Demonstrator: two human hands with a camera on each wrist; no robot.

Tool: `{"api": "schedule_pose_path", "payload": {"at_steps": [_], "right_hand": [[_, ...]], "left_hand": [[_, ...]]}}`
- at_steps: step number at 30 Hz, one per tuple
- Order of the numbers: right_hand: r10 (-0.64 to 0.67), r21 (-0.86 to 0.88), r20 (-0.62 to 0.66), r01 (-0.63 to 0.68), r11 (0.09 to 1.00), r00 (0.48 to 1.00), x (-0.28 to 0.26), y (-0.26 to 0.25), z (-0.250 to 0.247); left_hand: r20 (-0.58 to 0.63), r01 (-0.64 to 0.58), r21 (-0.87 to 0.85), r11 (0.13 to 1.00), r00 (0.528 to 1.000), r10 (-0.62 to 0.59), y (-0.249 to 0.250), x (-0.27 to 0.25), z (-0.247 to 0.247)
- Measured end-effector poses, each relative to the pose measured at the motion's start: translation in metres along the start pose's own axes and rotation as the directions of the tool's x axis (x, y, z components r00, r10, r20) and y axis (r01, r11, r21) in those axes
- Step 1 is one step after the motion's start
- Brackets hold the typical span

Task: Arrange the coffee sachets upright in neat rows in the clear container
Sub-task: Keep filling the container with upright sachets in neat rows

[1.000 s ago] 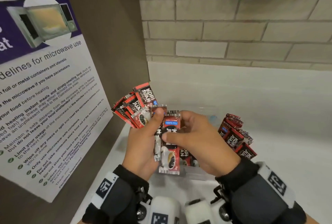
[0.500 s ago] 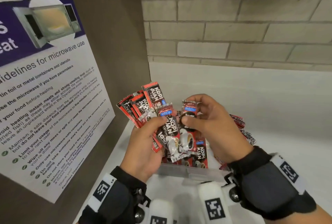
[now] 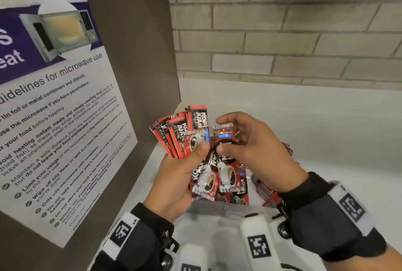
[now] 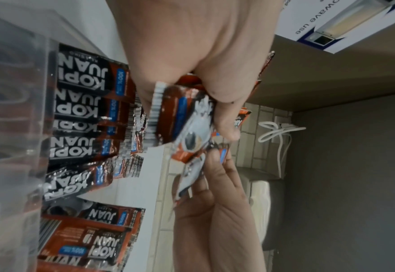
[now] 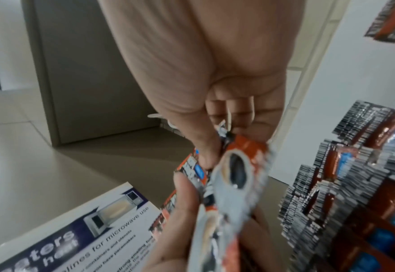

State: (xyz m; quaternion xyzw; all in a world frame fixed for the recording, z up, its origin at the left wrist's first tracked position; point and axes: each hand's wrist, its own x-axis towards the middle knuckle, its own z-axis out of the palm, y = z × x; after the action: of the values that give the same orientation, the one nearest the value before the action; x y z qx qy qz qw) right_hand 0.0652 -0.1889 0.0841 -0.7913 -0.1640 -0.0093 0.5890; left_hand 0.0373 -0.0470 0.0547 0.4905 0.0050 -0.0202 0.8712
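Observation:
My left hand grips a fanned bundle of red-and-black coffee sachets, thumb pressed on the front. My right hand pinches one sachet by its upper part, right beside the left thumb. Both hands are above the clear container, whose near rim shows below them. More sachets stand side by side inside the container wall, and several lean loosely at its right. In the right wrist view the pinched sachet is blurred.
A microwave guidelines poster hangs on the brown panel to the left. A brick wall stands behind the white counter. A white cable hangs by the wall.
My right hand has lifted a sachet out of the container and brought it up against the bundle. The left hand has kept its grip and risen slightly.

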Motion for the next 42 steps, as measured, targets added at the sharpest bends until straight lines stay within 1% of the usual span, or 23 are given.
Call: {"api": "schedule_pose_path", "payload": {"at_steps": [3,5,6,8,9,11,15,17,19,21,23,27,31,32,35,36,40,42], "right_hand": [[0.031,-0.038,-0.022,-0.032,0.999,0.999,0.003,0.000,-0.011],[0.043,-0.096,-0.042,-0.047,0.994,0.998,0.005,-0.001,-0.026],[0.029,-0.152,-0.050,-0.037,0.988,0.998,0.007,-0.002,-0.034],[0.012,-0.327,-0.037,-0.024,0.945,0.999,0.008,-0.003,-0.046],[0.027,-0.408,-0.017,-0.032,0.912,0.999,0.007,0.000,-0.048],[0.083,-0.504,0.049,-0.047,0.863,0.995,0.003,0.008,-0.044],[0.163,-0.612,0.225,0.009,0.791,0.961,-0.004,0.030,-0.025],[0.200,-0.645,0.285,0.033,0.764,0.937,-0.006,0.035,-0.017],[0.213,-0.669,0.308,0.052,0.741,0.927,-0.007,0.041,-0.011],[0.209,-0.666,0.297,0.045,0.745,0.932,-0.007,0.044,-0.007],[0.187,-0.661,0.286,0.053,0.748,0.940,-0.008,0.044,-0.004],[0.119,-0.689,0.300,0.129,0.713,0.946,-0.010,0.046,0.000],[0.066,-0.670,0.260,0.131,0.731,0.963,-0.009,0.048,-0.002],[0.055,-0.680,0.251,0.136,0.721,0.966,-0.009,0.048,-0.003],[0.031,-0.744,0.247,0.169,0.647,0.968,-0.009,0.049,-0.003],[0.035,-0.746,0.239,0.161,0.646,0.970,-0.008,0.049,-0.003],[0.113,-0.652,0.166,0.024,0.758,0.980,-0.008,0.048,-0.010],[0.134,-0.624,0.142,-0.016,0.782,0.981,-0.009,0.049,-0.015]], "left_hand": [[-0.039,-0.036,0.022,0.999,0.999,0.037,0.003,0.001,-0.006],[-0.081,-0.057,0.035,0.998,0.995,0.060,0.006,0.002,-0.013],[-0.099,-0.067,0.032,0.997,0.993,0.070,0.007,0.003,-0.017],[-0.137,-0.077,0.030,0.997,0.987,0.081,0.009,0.004,-0.024],[-0.154,-0.077,0.033,0.997,0.985,0.081,0.010,0.005,-0.026],[-0.164,-0.075,0.023,0.997,0.984,0.077,0.011,0.005,-0.030],[-0.155,-0.064,0.030,0.998,0.986,0.068,0.014,0.003,-0.030],[-0.152,-0.062,0.030,0.998,0.986,0.066,0.015,0.002,-0.031],[-0.154,-0.057,0.035,0.998,0.986,0.062,0.015,0.001,-0.030],[-0.162,-0.054,0.036,0.998,0.985,0.059,0.014,0.001,-0.030],[-0.170,-0.053,0.030,0.998,0.984,0.057,0.014,0.000,-0.029],[-0.176,-0.051,0.023,0.998,0.983,0.055,0.011,0.002,-0.027],[-0.188,-0.059,0.043,0.997,0.980,0.066,0.010,0.005,-0.027],[-0.188,-0.058,0.043,0.997,0.980,0.065,0.010,0.005,-0.027],[-0.185,-0.049,0.044,0.998,0.981,0.057,0.009,0.006,-0.027],[-0.183,-0.045,0.044,0.998,0.982,0.053,0.008,0.006,-0.027],[-0.182,-0.027,0.038,0.999,0.983,0.033,0.007,0.007,-0.026],[-0.177,-0.020,0.032,0.999,0.984,0.026,0.006,0.006,-0.026]]}}
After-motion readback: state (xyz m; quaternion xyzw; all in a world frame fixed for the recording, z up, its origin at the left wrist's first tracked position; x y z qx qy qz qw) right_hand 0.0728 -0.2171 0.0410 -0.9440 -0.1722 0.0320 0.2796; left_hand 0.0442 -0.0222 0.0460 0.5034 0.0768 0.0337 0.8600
